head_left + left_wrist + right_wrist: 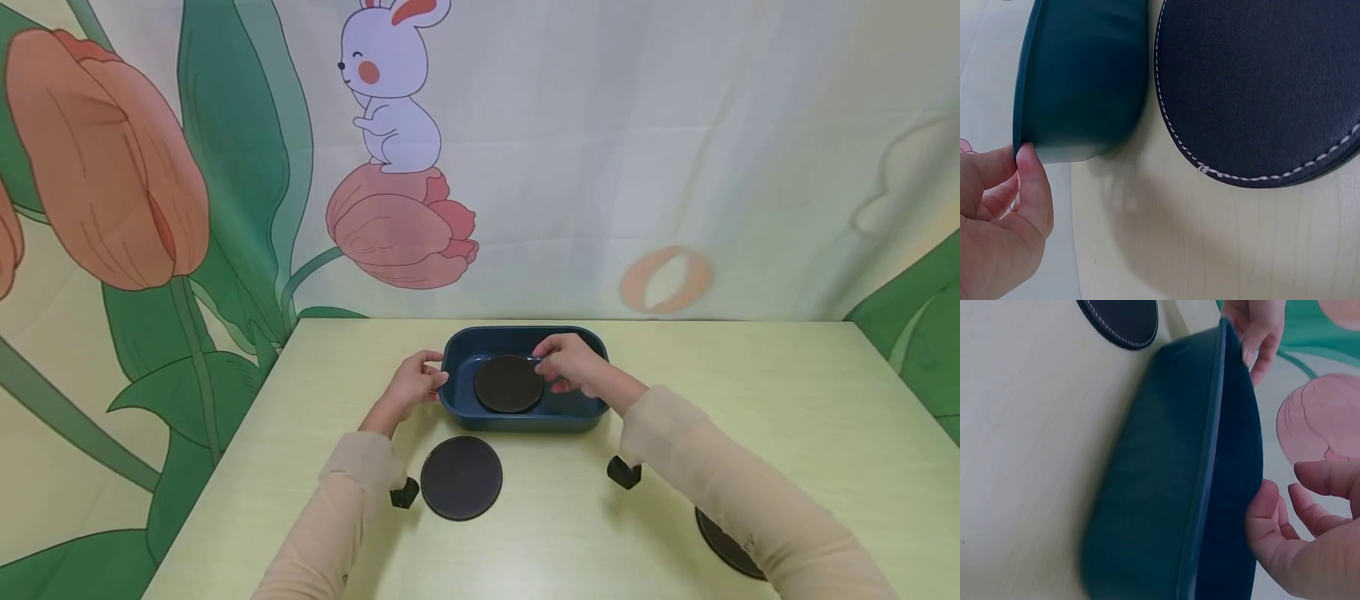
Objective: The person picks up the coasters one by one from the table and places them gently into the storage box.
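Observation:
A dark blue oblong tub (525,423) stands near the table's far edge. My left hand (414,383) pinches the rim at its left end between thumb and fingers, as the left wrist view also shows. Inside the tub lies a round black coaster (508,385). Over the tub's right half is my right hand (576,367), fingertips by the coaster's right edge. In the right wrist view its fingers (1266,500) are loosely bent and spread, with nothing between them. A second black coaster (461,479), edged with white stitching, lies on the table in front of the tub.
Another dark round coaster (723,546) lies at the front right, partly under the right sleeve (720,475). The pale wood-grain table (765,375) ends at a hanging cloth (540,208) printed with tulips and a rabbit. Black wrist cameras hang below both forearms.

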Demonstrator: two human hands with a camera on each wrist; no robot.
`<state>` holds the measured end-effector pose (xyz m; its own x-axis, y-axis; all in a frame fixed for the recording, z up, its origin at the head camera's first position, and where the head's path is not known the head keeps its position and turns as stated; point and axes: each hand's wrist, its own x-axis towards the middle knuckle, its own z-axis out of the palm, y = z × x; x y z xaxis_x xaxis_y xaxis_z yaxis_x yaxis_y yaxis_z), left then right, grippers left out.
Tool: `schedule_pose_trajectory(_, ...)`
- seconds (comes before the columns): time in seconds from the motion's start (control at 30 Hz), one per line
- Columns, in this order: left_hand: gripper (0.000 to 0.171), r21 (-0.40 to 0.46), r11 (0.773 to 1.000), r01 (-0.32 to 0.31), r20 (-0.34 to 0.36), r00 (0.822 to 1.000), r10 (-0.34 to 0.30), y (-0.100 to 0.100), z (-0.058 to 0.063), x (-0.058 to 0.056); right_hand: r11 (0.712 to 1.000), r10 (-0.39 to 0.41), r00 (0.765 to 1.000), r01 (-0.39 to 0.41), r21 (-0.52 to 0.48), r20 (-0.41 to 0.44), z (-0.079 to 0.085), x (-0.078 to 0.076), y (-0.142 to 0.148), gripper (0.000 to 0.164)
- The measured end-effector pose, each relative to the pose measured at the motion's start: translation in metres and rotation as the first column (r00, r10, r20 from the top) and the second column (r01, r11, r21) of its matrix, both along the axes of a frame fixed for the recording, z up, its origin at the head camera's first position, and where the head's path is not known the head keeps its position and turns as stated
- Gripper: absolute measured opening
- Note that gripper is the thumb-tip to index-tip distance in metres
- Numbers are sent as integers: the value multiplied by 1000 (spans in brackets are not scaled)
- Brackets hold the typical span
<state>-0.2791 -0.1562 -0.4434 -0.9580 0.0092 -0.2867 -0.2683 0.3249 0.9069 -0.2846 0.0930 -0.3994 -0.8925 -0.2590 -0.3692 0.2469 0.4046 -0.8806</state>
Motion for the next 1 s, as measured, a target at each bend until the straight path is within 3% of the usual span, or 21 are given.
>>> schedule_pose_trajectory(0.37,37,-8,1000,6,-1,1000,-6,-1,-1,-1,993,110,993,-111,-43,-36,12,23,-2,24)
schedule_pose_trajectory(0.57,37,-9,1000,-2,-1,1000,2,-1,-1,0,978,198,978,-202,-55,-69,13,37,-3,23)
schedule_pose_trajectory(0.83,37,-13,1000,0,-6,1000,0,0,-1,1,927,374,916,-375,18,-146,7,52,-6,22)
schedule_pose_trajectory(1.0,37,-10,1000,6,-14,1000,-6,0,-1,0,872,490,845,-478,106,-216,4,60,-9,24)
